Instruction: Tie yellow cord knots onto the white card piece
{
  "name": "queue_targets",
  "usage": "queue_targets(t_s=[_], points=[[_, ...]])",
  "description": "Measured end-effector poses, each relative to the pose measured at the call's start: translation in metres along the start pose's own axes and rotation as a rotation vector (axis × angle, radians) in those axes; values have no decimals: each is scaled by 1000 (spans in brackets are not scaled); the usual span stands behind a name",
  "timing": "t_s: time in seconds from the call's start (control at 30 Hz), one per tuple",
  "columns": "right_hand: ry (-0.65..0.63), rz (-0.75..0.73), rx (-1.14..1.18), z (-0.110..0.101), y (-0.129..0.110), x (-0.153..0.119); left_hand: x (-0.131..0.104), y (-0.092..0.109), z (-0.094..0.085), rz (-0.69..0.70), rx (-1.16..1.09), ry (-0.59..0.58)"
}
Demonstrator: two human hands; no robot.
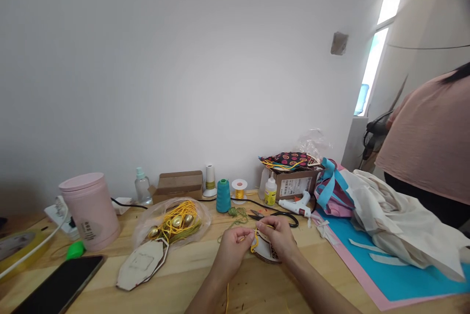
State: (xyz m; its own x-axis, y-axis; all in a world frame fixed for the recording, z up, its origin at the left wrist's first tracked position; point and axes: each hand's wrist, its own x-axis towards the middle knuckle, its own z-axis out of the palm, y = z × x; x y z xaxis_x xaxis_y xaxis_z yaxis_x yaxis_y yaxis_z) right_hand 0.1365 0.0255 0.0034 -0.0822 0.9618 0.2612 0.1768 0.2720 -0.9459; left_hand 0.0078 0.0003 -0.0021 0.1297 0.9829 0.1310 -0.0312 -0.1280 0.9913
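Note:
Both my hands meet over the table near the lower middle of the view. My left hand pinches a yellow cord between thumb and fingers. With its fingers bent, my right hand grips the same cord just to the right. Beneath my right hand lies a rounded wooden piece with a pale face and a cut-out pattern; my fingers cover part of it. The cord's loose end hangs down toward the table's front edge. Black-handled scissors rest just behind my hands, beside some green thread.
A clear bag of yellow cord and gold bells lies left, near pale octagonal pieces. Along the wall stand a teal thread cone, a glue bottle and a glue gun. At right are cloth and a person.

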Motion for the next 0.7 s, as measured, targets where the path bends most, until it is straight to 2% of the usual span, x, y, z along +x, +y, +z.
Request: queue_targets(t_s=[0.23,0.43,0.57,0.7], points=[[-24,-207,-312,-5,-2,-2,1,-4,-4,-34,-14,98],[7,-347,-511,-6,-7,-6,0,-2,-3,-68,52,101],[33,-369,-560,-5,-7,-7,-2,-1,-1,-57,88,53],[37,-276,-454,-6,0,-3,-3,-2,1,-34,86,21]])
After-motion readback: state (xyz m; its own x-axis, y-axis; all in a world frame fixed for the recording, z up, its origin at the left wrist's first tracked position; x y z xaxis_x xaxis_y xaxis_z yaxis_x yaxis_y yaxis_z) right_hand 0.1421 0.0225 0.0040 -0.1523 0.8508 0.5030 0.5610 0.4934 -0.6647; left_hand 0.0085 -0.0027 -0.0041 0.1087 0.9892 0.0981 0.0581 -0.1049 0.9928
